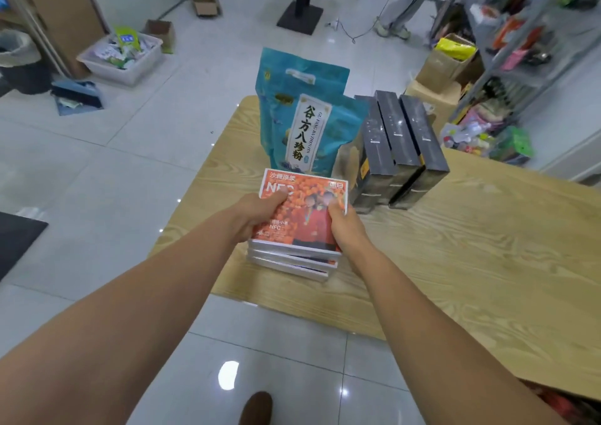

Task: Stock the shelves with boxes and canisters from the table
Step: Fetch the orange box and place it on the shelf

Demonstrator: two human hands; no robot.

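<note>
A stack of three flat orange boxes (305, 210) lies near the left end of the wooden table (471, 255). My left hand (260, 213) grips the stack's left side, thumb on the top box. My right hand (344, 226) grips its right side, thumb on the lid. Behind the stack stand two teal pouches (302, 115) with Chinese print. Three tall dark boxes (400, 151) stand side by side to the right of the pouches. A metal shelf unit (520, 44) with mixed goods stands at the far right.
Open cardboard boxes (445, 63) sit on the floor beyond the table by the shelves. A white bin (122, 55) of packets and a dustpan (78, 96) lie at the left. A black stand base (300, 17) and a person's legs (400, 4) are at the back.
</note>
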